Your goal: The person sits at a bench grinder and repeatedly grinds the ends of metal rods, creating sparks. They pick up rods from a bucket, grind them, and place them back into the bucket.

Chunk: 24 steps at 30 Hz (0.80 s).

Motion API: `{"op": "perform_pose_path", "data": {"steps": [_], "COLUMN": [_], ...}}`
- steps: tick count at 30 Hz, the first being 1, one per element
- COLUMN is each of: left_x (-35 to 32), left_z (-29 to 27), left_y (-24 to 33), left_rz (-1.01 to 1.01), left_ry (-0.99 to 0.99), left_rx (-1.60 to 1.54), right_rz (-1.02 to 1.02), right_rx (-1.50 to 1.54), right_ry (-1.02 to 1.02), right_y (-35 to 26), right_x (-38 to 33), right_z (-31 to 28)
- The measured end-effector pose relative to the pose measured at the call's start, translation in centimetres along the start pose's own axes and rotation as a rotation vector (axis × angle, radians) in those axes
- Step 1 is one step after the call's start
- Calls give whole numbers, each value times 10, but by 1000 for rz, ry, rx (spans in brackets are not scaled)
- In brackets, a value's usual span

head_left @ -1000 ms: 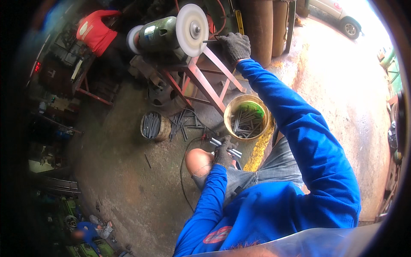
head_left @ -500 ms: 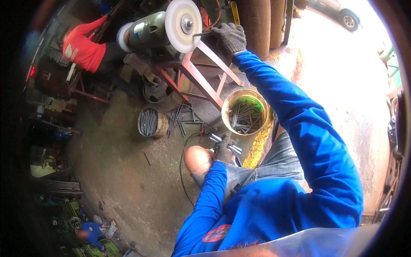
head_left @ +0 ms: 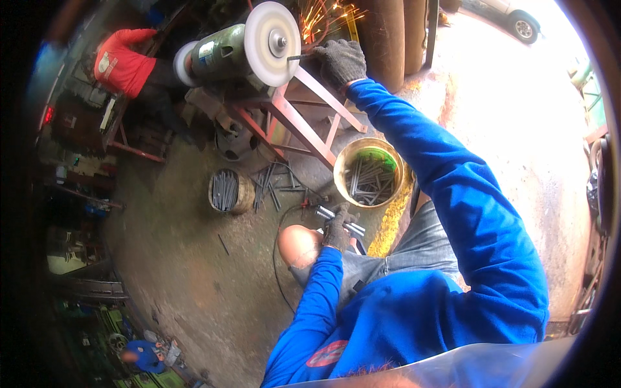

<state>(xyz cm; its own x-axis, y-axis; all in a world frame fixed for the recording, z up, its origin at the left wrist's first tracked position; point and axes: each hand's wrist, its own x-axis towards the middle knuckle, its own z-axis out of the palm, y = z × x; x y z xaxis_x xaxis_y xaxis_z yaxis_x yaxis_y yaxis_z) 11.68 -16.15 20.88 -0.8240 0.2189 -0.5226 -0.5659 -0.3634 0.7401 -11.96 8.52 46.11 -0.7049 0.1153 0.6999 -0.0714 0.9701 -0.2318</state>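
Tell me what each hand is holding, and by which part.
Right hand: a dark rod, gripped behind its tip, which is at the near grinding wheel. Left hand: silvery rods, gripped around their middle, ends showing on both sides.

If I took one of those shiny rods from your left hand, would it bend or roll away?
It probably wouldn't bend: the rods stick out straight from the left hand. One might roll, as they look round. Their shiny sides could feel slippery.
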Motion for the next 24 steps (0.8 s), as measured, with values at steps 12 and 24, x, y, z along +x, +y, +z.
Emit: {"op": "perform_pose_path", "data": {"steps": [12,24], "left_x": [-2,-2], "left_z": [2,0], "left_y": [1,-1], "left_rz": [-50,-44], "left_ry": [7,-2], "left_rx": [-25,-11], "right_rz": [27,26], "right_rx": [-10,60], "right_ry": [-186,-183], "right_y": [4,9], "right_x": [3,2], "right_z": [1,7]}}
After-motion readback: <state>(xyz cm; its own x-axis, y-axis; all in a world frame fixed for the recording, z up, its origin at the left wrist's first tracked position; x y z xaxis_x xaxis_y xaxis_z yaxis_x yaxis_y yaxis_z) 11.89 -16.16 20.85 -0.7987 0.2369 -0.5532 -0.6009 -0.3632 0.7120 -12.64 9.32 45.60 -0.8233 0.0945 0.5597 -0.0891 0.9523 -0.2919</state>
